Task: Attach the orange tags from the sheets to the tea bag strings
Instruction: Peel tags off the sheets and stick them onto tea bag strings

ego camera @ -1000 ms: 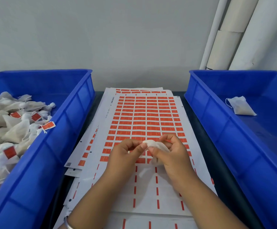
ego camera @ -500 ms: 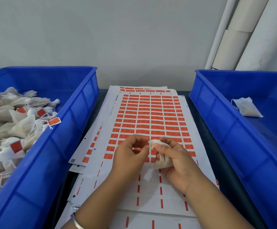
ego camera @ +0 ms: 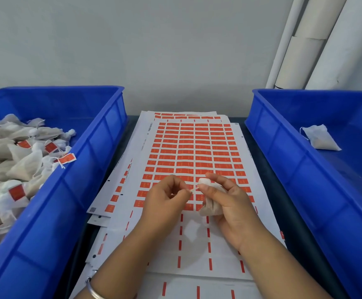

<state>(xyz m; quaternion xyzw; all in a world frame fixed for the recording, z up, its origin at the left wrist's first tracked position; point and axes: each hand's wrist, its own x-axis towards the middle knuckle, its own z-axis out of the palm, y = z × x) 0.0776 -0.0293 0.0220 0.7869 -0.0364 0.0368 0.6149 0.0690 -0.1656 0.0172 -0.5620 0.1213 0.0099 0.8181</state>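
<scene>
Two hands mid-sheet: right hand [ego camera: 229, 203] grips tea bag [ego camera: 211, 207], now dropped lower in the palm; left hand [ego camera: 165, 199] has drawn away, pinching what looks like the string [ego camera: 194, 189]. String freed, orange tags [ego camera: 195, 147] sheet untouched, tag next.

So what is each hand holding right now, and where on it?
The right hand grips a tea bag round its body, gathered top up. The left hand pinches the bag's string at its free end.
</scene>
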